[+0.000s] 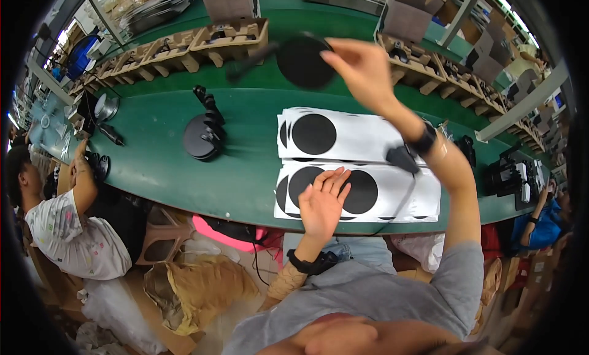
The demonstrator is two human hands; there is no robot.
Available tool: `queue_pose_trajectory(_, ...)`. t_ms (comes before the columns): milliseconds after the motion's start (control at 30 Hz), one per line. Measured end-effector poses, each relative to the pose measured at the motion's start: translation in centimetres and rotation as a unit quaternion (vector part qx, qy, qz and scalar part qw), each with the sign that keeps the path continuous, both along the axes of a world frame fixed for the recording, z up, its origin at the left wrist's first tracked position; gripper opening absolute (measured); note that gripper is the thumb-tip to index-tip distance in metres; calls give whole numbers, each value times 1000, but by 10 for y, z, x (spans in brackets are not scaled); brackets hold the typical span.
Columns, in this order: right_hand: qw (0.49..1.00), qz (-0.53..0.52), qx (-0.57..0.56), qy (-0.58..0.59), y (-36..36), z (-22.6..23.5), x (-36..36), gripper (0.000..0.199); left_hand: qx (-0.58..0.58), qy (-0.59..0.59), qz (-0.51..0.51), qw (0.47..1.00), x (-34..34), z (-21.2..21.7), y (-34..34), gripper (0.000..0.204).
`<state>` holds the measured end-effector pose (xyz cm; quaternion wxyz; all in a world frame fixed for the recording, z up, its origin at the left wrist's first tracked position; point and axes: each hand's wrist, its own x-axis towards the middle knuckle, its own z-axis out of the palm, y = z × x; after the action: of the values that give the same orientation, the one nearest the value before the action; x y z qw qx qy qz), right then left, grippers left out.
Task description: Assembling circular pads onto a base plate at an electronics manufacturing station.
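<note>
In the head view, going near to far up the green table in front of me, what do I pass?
Left hand on near sheet of black discs → far sheet of black discs → black disc in raised right hand → cardboard trays.

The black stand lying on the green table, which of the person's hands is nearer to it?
Left. The left hand rests on the near white sheet, right of the black stand. The right hand is raised farther right, holding a black disc.

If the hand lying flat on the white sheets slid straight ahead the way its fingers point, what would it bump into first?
The left hand points up and away across the near white sheet. It would probably first cross onto the far white sheet with its black circle. Nothing upright seems to block it, though depth is hard to judge.
</note>
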<state>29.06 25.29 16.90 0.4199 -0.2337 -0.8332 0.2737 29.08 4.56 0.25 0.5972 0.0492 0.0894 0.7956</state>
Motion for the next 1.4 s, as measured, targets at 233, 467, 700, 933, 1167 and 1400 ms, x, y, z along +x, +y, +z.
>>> queue_pose_trajectory(233,972,-208,91,-51,167,-1,-217,23,26,-13,-59,998,-6,-1,5,68)
queue_pose_trajectory(467,958,-137,103,-231,148,-30,-261,15,19,-24,-99,995,-9,-6,-9,73)
queue_pose_trajectory(700,943,-124,112,-286,132,-10,-244,17,17,7,-130,991,-19,0,-6,71)
queue_pose_trajectory(933,933,-168,132,-290,132,-13,-245,15,12,-6,-138,990,-24,-2,-6,73)
queue_pose_trajectory(1167,958,-165,115,-204,127,-22,-225,12,6,-6,-103,995,-21,-2,-4,71)
queue_pose_trajectory(1400,940,-212,187,-190,110,-24,-234,7,23,7,-94,995,-10,-2,-1,67)
